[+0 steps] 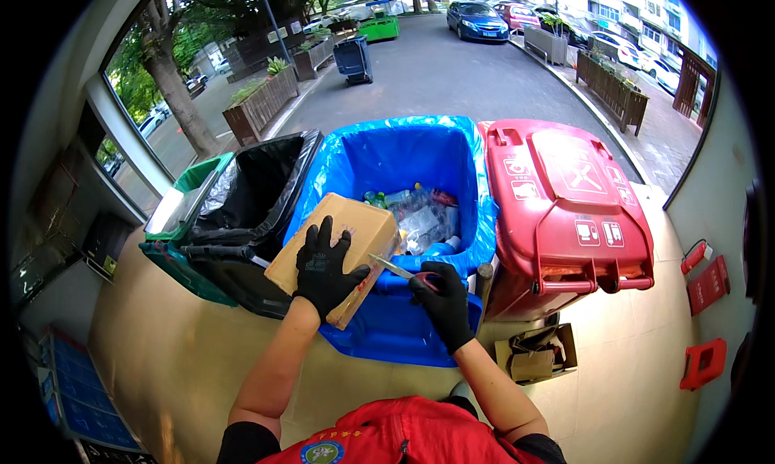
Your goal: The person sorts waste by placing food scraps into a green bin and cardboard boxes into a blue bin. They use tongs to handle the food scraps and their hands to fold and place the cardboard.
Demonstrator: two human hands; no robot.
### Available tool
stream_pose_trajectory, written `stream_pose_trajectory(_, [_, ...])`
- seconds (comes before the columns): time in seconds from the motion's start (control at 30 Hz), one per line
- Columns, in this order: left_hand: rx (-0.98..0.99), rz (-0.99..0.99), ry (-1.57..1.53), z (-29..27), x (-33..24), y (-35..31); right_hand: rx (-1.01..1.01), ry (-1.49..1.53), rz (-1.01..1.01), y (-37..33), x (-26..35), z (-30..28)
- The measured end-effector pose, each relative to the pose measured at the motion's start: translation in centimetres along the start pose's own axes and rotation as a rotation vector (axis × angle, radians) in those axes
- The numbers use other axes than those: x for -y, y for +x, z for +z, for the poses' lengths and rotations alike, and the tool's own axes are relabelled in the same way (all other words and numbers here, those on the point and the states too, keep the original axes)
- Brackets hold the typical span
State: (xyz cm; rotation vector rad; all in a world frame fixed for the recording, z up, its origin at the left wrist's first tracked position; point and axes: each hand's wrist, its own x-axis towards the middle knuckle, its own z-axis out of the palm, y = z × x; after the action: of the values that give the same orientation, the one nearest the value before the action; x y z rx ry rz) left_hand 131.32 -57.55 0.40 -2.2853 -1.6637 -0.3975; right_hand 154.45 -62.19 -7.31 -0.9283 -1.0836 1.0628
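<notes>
A brown cardboard box (359, 220) rests tilted across the near left rim of a blue-lined bin (404, 137). My left hand (324, 270), in a black glove, lies on its upper face with fingers spread. My right hand (442, 306), gloved too, is closed around the reddish handle of scissors (392, 266). Their metal blade points left, its tip at the box's right edge; whether it touches the cardboard I cannot tell. Inside the blue bin, clear plastic bottles (424, 222) lie in a heap beyond the box.
To the left stand a black-lined bin (242, 193) and a green bin (190, 181). A red bin (565, 197) with its lid down is at the right. On the floor below it sits a small open carton (537, 355). A dark wheeled bin (353, 58) and cars are outside.
</notes>
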Motion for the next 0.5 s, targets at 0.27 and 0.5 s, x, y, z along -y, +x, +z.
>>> stream_pose_trajectory(0.27, [0.155, -0.002, -0.052, 0.1, 0.0, 0.2, 0.255, -0.115, 0.276, -3.3, -1.3, 0.7])
stream_pose_trajectory(0.5, [0.174, 0.004, -0.014, 2.0, 0.6, -0.5, 0.001, -0.351, -0.006, -2.1, -1.8, 0.2])
